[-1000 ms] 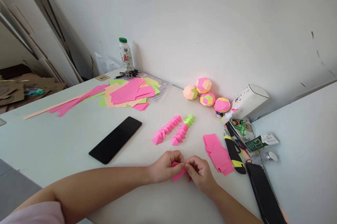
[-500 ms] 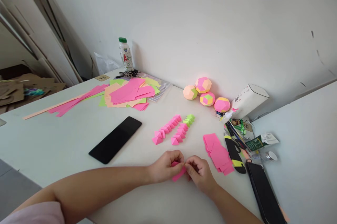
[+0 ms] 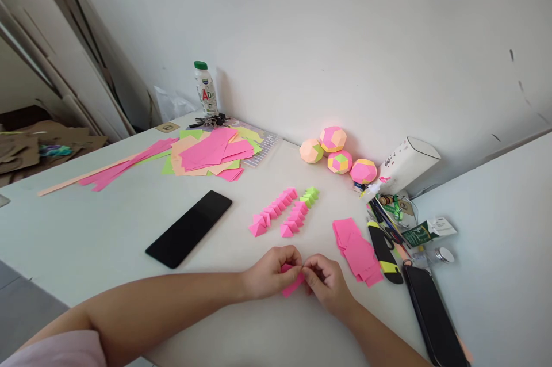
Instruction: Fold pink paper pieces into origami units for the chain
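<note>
My left hand (image 3: 271, 272) and my right hand (image 3: 328, 284) meet near the front of the white table (image 3: 107, 229), both pinching one small folded pink paper piece (image 3: 293, 285). Just beyond them lie two rows of folded pink paper units (image 3: 276, 213), the right row ending in green ones (image 3: 311, 195). A stack of pink paper squares (image 3: 357, 251) lies to the right of my right hand.
A black phone (image 3: 190, 228) lies left of the hands, a second dark phone (image 3: 433, 316) at right. Coloured paper sheets (image 3: 211, 151), a bottle (image 3: 206, 90) and keys sit at the back left. Several paper balls (image 3: 338, 154), a white box (image 3: 405, 165) and stationery clutter stand right.
</note>
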The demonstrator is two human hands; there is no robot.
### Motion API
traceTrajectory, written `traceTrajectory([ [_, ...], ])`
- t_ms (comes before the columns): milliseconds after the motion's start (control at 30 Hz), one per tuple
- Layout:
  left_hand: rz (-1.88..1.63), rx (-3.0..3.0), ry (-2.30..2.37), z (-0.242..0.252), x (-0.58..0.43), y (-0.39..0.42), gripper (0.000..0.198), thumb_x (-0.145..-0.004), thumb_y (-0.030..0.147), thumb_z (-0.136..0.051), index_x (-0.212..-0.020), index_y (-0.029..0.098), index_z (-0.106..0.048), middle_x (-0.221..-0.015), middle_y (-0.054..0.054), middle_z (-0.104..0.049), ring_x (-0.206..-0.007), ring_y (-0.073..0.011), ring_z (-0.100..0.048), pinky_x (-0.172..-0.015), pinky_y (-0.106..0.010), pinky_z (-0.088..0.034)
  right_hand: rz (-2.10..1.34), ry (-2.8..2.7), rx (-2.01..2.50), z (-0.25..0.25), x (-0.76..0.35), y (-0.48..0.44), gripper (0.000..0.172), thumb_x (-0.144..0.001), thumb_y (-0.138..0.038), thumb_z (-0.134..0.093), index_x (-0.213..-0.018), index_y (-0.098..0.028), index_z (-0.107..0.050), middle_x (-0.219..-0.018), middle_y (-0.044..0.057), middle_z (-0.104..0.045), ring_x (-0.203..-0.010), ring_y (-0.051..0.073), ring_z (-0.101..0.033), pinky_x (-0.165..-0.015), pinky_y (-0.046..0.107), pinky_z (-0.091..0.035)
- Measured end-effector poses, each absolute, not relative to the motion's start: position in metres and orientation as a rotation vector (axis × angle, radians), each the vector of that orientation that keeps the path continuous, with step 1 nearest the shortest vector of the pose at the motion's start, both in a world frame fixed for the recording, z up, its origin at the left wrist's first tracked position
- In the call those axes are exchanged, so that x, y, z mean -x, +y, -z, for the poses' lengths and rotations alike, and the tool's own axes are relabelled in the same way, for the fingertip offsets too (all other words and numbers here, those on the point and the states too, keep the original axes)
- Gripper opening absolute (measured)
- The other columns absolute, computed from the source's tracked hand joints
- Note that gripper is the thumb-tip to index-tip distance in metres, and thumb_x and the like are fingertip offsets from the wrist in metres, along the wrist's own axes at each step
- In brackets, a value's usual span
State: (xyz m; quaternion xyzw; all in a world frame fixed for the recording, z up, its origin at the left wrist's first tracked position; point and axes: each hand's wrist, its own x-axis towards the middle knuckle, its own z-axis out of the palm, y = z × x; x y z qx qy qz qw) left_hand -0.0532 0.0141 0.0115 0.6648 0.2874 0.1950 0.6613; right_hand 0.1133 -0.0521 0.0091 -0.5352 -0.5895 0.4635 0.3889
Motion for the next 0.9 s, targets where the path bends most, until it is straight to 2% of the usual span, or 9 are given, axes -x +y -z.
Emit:
traceTrajectory([
  [633,-0.472,-1.468,0.632,-0.0091,0.0533,0.0131,0.016,-0.077,0.026,-0.055,-0.068,0.017,-0.045,-0.057,0.004,-0.046,-0.05,-0.0084,-0.041,-0.045,-0.02,-0.032,-1.2,-1.411,1.373,-0.0088,-0.1138,-0.0527,0.032,-0.082,-0.044,-0.057,-0.065,-0.019,-0.047,-0.048,-0.005,-0.049,-0.042,0.01,-0.043,-0.042,0.022,-0.033],
  [900,-0.476,-1.403,0.616,-0.0085,0.0541,0.0127,0.021,-0.076,0.031,-0.058,-0.068,0.017,-0.045,-0.056,0.005,-0.043,-0.05,-0.0079,-0.038,-0.045,-0.019,-0.031,-1.237,-1.352,1.378,-0.0061,-0.1153,-0.0532,0.031,-0.082,-0.044,-0.058,-0.066,-0.019,-0.047,-0.05,-0.004,-0.052,-0.044,0.011,-0.048,-0.044,0.022,-0.035],
])
